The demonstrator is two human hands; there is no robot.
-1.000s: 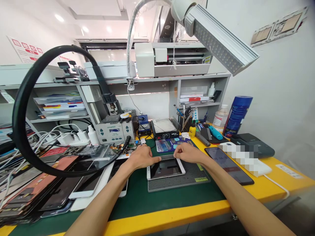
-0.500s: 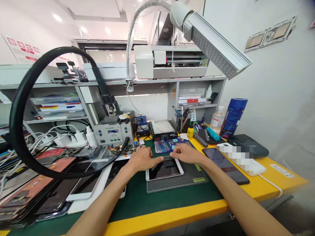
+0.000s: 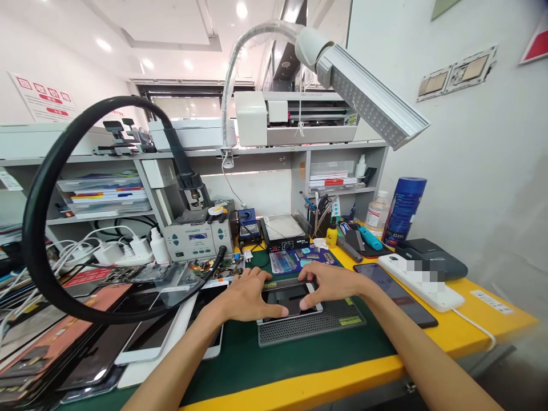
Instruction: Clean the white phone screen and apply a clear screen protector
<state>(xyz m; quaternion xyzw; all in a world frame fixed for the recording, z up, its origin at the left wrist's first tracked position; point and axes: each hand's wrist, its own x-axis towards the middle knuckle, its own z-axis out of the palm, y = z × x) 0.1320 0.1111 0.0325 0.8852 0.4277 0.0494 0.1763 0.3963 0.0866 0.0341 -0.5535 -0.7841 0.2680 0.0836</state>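
A white-framed tablet (image 3: 291,297) with a dark screen lies flat on a grey perforated mat (image 3: 308,329). My left hand (image 3: 246,294) rests over its left end, fingers spread toward the back edge and the thumb on the glass near the front. The left edge is mostly hidden beneath that hand. At the right end, my right hand (image 3: 327,283) is closed about the back right corner, with bent fingers at the edge and the thumb on the screen. Under the mat is a dark green work surface (image 3: 299,357).
Stacked tablets and screens (image 3: 94,331) crowd the left, beneath a black hose loop (image 3: 32,228). A dark phone (image 3: 398,299) and a white power strip (image 3: 445,294) lie to the right. A rework station (image 3: 194,237) and a heating plate (image 3: 285,234) stand behind. An LED lamp (image 3: 372,94) hangs overhead.
Both hands have come down over the tablet, and both thumbs now rest on the screen nearer its front edge. My right fingers have shifted to the back right corner. The view has tilted slightly upward.
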